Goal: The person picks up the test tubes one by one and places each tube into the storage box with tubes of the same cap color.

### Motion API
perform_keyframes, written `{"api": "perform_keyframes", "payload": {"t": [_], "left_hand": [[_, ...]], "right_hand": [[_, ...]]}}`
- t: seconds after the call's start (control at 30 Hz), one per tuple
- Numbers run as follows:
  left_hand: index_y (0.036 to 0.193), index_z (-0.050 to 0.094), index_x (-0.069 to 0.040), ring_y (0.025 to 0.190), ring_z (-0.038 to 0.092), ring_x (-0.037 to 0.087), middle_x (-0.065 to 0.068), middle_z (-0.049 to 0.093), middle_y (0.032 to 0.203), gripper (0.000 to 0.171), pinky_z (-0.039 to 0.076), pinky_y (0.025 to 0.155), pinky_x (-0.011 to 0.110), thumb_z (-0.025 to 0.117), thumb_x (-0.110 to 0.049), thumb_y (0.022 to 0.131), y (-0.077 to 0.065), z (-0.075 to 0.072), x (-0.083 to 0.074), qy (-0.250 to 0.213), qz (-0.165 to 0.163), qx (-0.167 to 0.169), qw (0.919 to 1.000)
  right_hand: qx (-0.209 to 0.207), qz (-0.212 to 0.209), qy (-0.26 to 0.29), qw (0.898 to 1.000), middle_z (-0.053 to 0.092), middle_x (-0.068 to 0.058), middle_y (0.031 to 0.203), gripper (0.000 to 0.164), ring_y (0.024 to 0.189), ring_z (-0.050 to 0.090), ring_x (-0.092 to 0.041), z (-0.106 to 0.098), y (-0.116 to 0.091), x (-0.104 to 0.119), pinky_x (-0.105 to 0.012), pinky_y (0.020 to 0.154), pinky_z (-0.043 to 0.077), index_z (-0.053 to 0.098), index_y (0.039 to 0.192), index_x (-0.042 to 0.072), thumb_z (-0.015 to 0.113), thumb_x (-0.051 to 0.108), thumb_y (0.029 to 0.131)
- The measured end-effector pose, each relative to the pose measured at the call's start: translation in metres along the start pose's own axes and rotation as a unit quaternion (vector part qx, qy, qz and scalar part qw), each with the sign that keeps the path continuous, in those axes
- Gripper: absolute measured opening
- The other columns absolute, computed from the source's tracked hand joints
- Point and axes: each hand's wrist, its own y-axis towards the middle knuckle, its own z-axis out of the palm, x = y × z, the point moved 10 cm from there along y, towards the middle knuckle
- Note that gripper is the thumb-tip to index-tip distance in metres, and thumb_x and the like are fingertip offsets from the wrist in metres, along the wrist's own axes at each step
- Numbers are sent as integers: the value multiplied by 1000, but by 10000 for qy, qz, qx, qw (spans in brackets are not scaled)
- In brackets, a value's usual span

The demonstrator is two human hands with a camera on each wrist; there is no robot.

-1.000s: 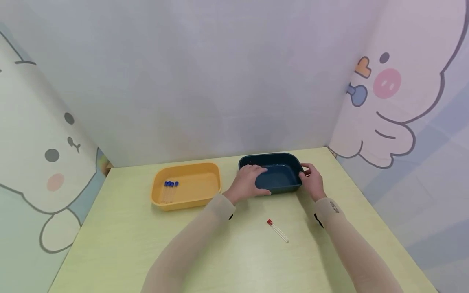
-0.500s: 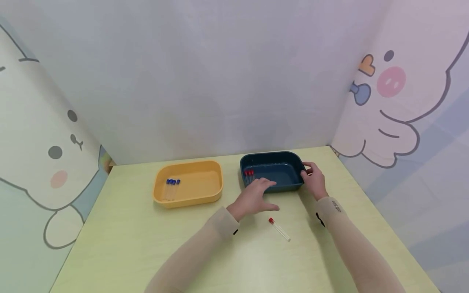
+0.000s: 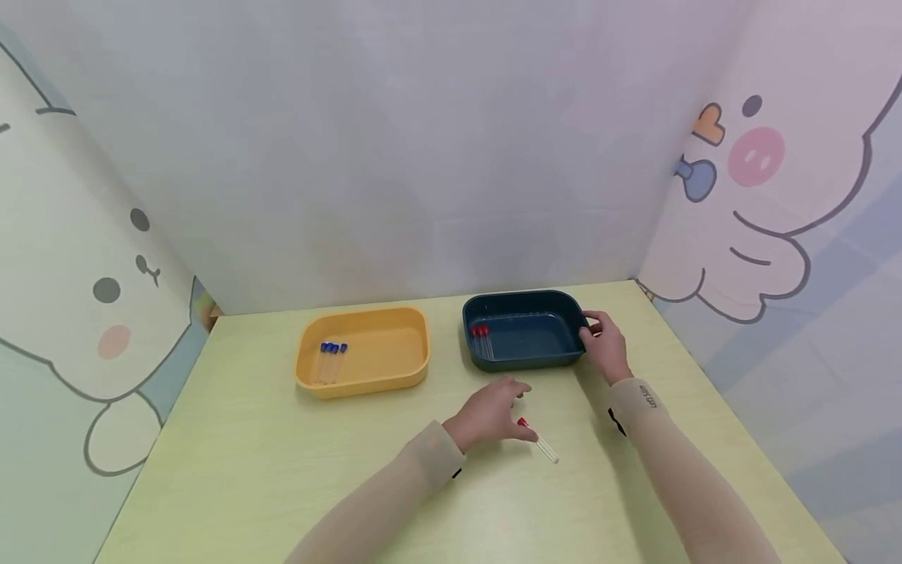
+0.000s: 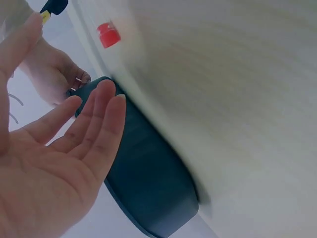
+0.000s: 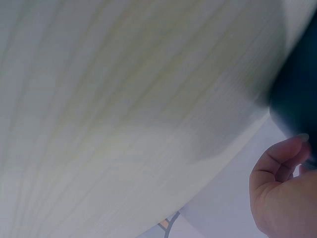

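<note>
A clear test tube with a red cap (image 3: 546, 450) lies on the table. My left hand (image 3: 488, 415) hovers over its capped end, thumb and fingers spread with nothing between them. In the left wrist view the tube's red cap (image 4: 108, 35) shows beyond the fingertips. At the right end of the dark blue tray (image 3: 530, 363), my right hand (image 3: 604, 349) pinches the rim between thumb and fingers. Red-capped test tubes (image 3: 481, 341) lie side by side at that tray's left end.
To the left stands a yellow tray (image 3: 369, 386) holding several blue-capped test tubes (image 3: 330, 363). A pale curtain (image 3: 423, 157) hangs behind the light wooden table (image 3: 239, 470), and cartoon-printed panels flank it.
My left hand has drawn back from over the dark blue tray toward the loose red-capped test tube, uncovering the tubes inside. My right hand stays at the tray's rim.
</note>
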Motion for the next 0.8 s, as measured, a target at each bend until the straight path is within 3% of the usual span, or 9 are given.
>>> {"api": "perform_keyframes", "payload": {"t": [0.3, 0.8], "left_hand": [[142, 61, -14, 102, 60, 9, 0, 66, 126, 78, 55, 96, 25, 88, -49, 79, -5, 16, 1, 130, -220, 243, 9994], [139, 62, -8, 88, 55, 6, 1, 65, 110, 75, 53, 87, 18, 90, -43, 78, -2, 26, -14, 134, 215, 79, 9996]], "right_hand": [[6, 51, 10, 10000, 56, -21, 124, 45, 106, 53, -32, -1, -2, 1, -28, 75, 46, 46, 153, 13, 48, 19, 108], [-11, 73, 37, 10000, 57, -22, 125, 45, 106, 53, -32, -1, -1, 0, -27, 76, 46, 46, 153, 13, 49, 19, 108]]}}
